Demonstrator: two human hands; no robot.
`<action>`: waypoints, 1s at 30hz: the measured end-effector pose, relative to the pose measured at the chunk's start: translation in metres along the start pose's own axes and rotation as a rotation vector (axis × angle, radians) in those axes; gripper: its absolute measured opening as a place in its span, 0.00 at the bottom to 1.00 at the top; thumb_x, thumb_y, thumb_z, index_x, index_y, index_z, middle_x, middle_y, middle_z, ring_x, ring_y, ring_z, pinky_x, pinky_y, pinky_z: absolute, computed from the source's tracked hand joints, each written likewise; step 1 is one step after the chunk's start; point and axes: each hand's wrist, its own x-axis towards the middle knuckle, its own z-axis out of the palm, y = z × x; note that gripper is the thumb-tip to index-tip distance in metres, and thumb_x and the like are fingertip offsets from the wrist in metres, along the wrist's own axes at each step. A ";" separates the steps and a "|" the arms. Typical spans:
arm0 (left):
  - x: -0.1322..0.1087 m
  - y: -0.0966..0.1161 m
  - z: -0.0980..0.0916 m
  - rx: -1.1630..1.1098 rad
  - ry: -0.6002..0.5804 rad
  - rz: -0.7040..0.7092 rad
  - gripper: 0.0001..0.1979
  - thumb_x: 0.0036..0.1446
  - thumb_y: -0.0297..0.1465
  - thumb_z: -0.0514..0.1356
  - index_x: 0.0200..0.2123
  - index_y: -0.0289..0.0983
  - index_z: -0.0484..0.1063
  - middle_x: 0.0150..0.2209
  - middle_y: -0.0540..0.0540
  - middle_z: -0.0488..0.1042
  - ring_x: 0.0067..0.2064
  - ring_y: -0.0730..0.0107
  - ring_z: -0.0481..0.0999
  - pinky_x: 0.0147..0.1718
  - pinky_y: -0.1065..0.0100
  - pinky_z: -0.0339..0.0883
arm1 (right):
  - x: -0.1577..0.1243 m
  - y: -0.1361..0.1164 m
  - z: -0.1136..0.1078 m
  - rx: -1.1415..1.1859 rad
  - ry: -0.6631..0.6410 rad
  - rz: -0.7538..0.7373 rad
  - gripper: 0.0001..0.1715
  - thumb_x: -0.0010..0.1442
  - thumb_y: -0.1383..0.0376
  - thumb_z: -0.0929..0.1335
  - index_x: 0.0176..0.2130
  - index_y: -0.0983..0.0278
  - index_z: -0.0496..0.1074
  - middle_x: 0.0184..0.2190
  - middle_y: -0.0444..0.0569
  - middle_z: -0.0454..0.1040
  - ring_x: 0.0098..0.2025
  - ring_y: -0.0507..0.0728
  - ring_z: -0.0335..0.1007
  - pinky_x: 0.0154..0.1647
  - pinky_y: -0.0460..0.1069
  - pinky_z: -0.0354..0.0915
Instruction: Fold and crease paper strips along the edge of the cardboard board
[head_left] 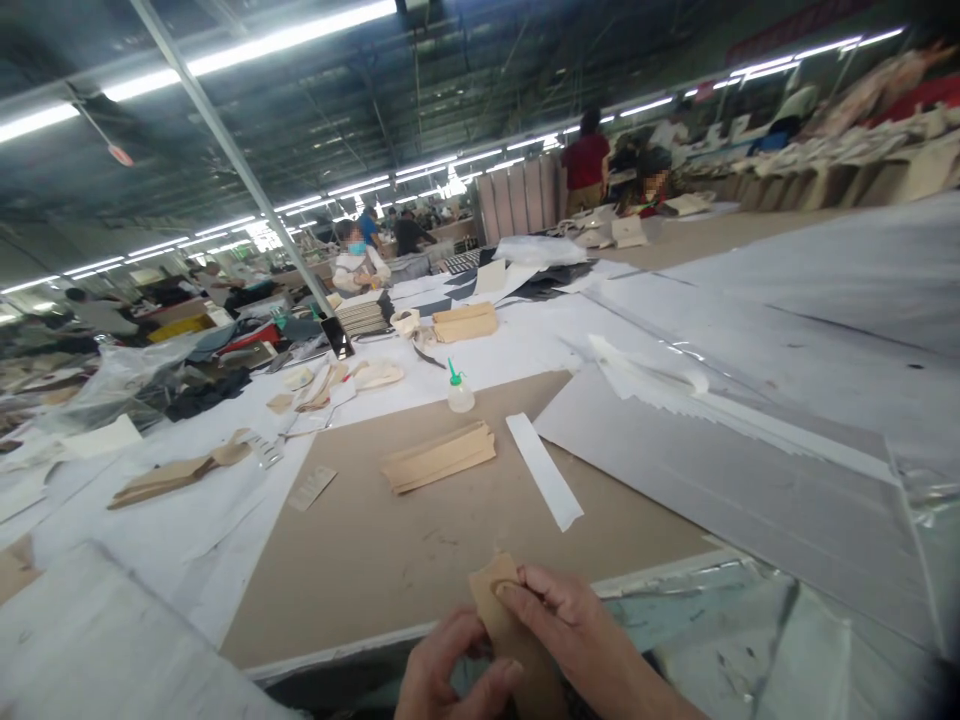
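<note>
A tan strip of material [517, 640] is held at the front edge of the brown board [360, 590]. My right hand [570, 625] pinches its upper end, thumb on top and fingers behind. My left hand [450, 670] curls round the strip's left side lower down, its thumb lying over the face. The strip's lower end runs out of the picture. Beyond the hands, a stack of similar tan pieces [439, 457] lies on the board. To its right is a white strip [544, 470]. A clear bottle with a green nozzle [460, 390] stands behind the stack.
Grey sheeting [720, 470] covers the right side, with a curled white strip [795, 430] on it. More tan pieces [165, 480] lie left on white paper, near a clear slotted template [311, 487]. A phone [336, 338] leans by a pole [240, 160]. Co-workers are farther back.
</note>
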 end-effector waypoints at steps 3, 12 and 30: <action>0.001 0.021 -0.031 0.263 0.225 0.237 0.11 0.57 0.41 0.66 0.36 0.39 0.75 0.41 0.44 0.77 0.42 0.64 0.76 0.43 0.67 0.71 | 0.000 -0.007 0.000 -0.162 -0.061 -0.060 0.21 0.68 0.54 0.61 0.27 0.62 0.64 0.25 0.41 0.66 0.29 0.53 0.63 0.31 0.47 0.55; 0.013 0.045 -0.045 0.696 0.257 0.651 0.12 0.59 0.24 0.63 0.46 0.41 0.75 0.48 0.42 0.73 0.54 0.59 0.71 0.49 0.61 0.73 | 0.000 0.005 0.020 -0.495 -0.104 -0.332 0.21 0.74 0.58 0.57 0.35 0.61 0.72 0.32 0.45 0.76 0.35 0.56 0.71 0.36 0.48 0.60; -0.005 0.002 -0.058 -0.099 0.304 -0.048 0.11 0.56 0.38 0.68 0.27 0.37 0.76 0.45 0.44 0.74 0.47 0.63 0.75 0.45 0.67 0.72 | 0.019 -0.007 0.022 -0.581 -0.257 -0.368 0.15 0.73 0.61 0.61 0.41 0.61 0.75 0.34 0.46 0.77 0.38 0.56 0.71 0.40 0.48 0.63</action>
